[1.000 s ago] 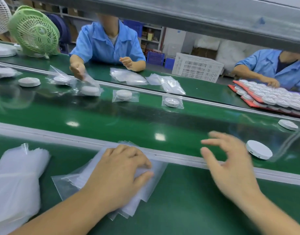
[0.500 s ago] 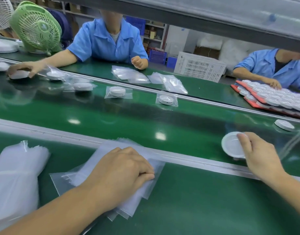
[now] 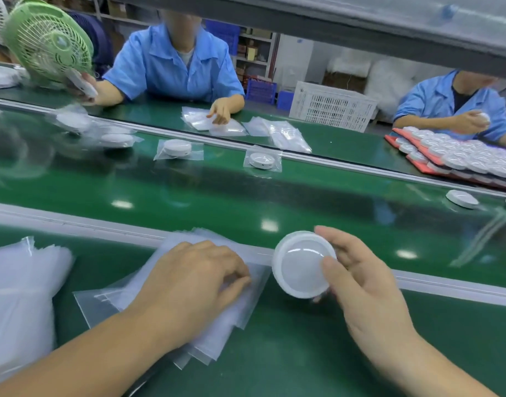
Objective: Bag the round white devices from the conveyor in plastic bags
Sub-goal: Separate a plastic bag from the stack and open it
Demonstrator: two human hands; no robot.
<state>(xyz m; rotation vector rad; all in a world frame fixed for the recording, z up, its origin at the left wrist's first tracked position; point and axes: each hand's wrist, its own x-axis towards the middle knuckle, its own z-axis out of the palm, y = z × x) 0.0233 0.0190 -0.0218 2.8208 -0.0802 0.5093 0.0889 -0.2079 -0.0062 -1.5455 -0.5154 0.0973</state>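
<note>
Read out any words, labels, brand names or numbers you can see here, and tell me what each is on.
No text can be read in this view.
Round white device in the right hand: no print shows on its face.
Plastic bags under the left hand: clear, unprinted.
Boxes on the back shelves: any labels too small and blurred to read.

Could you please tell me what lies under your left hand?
A fanned stack of clear plastic bags lies under the left hand, on the table. The hand covers its middle; whether fingers pinch a bag is hidden.
</note>
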